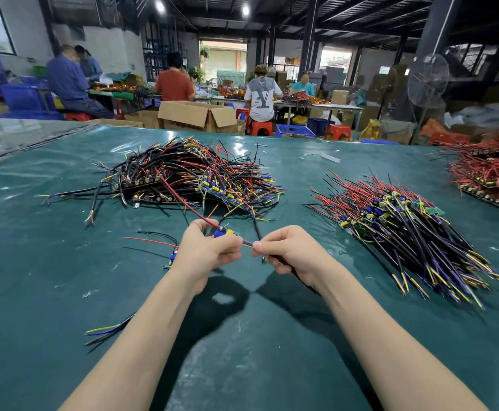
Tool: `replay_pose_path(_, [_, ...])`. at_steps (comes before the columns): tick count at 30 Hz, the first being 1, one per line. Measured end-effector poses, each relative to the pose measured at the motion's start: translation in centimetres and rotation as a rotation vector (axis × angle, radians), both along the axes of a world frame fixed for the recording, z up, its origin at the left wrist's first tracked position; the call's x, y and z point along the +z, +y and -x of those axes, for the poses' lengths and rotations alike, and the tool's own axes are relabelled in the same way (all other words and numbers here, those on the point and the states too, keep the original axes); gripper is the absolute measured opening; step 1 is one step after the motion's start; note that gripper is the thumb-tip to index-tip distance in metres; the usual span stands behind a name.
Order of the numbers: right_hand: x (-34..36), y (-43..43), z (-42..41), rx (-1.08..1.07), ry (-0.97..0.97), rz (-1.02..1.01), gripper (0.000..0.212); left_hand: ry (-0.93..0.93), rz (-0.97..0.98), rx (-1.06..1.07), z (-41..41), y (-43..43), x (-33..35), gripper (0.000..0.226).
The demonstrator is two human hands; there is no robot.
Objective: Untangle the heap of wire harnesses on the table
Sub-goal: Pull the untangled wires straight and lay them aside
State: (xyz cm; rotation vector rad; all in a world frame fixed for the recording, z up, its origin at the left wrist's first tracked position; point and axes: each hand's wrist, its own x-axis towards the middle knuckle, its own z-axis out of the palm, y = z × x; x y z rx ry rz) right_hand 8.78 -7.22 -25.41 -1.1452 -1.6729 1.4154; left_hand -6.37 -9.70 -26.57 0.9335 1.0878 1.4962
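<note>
Left hand (206,250) grips 1 harness (226,233) by its small board; right hand (289,250) pinches its yellow-blue leads just beside. Light, limp wire, snag-prone — best held at the board. The tangled heap (189,176) lies beyond on the table (242,336).

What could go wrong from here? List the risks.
1. The long red wire from the small blue-and-yellow circuit board in the left hand trails toward the tangled heap of multicoloured wires; pulling may snag it.
2. The right hand pinches thin yellow and blue leads near the board; tugging could strain their joints.
</note>
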Motion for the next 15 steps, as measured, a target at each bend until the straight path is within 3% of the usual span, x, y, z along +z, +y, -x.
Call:
replay_pose_path(7, [0.0, -0.1, 0.2, 0.11, -0.163, 0.04, 0.024, 0.081, 0.023, -0.04, 0.7, 0.0, 0.1, 0.038])
replay_pose_path(11, [-0.4, -0.1, -0.1, 0.049, -0.022, 0.167, 0.023, 0.184, -0.042, 0.087, 1.4, 0.3, 0.0, 0.042])
replay_pose_path(15, [-0.5, -0.3, 0.0, 0.019, -0.008, 0.182, 0.022, 0.1, -0.065, 0.079, 1.6, 0.1, 0.2, 0.043])
